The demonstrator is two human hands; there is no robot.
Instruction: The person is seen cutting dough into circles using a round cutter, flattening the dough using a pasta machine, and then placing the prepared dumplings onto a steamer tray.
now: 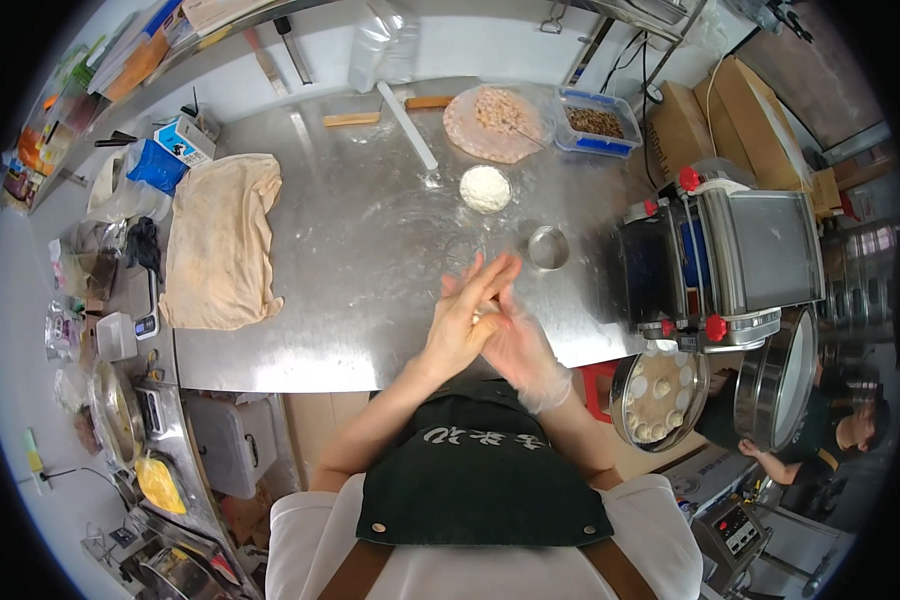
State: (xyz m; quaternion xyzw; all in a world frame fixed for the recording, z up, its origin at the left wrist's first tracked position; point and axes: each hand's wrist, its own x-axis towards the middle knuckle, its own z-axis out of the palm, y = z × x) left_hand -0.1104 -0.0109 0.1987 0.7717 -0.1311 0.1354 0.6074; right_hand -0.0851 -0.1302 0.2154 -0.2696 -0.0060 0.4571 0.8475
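Observation:
My left hand (456, 321) is bare and pressed against my right hand (523, 351), which wears a clear plastic glove. The palms meet above the near edge of the steel worktable (330, 300). Between them shows a small pale piece (486, 308), perhaps dough, mostly hidden by the fingers. Just beyond the hands, to the right, sits a round metal ring (547, 248). Farther back stands a small bowl of white flour (485, 189). Behind it lies a pinkish chunky filling (499, 120) in clear plastic, with a thin utensil in it.
A dough-rolling machine (765, 247) occupies the right end. Below it, a round metal tray (624, 427) carries several pleated buns. Another person (780, 427) is beside a round steamer (776, 379). Cloth (221, 240) covers something at left. A white rod (409, 126) and tub of brown filling (598, 122) lie behind.

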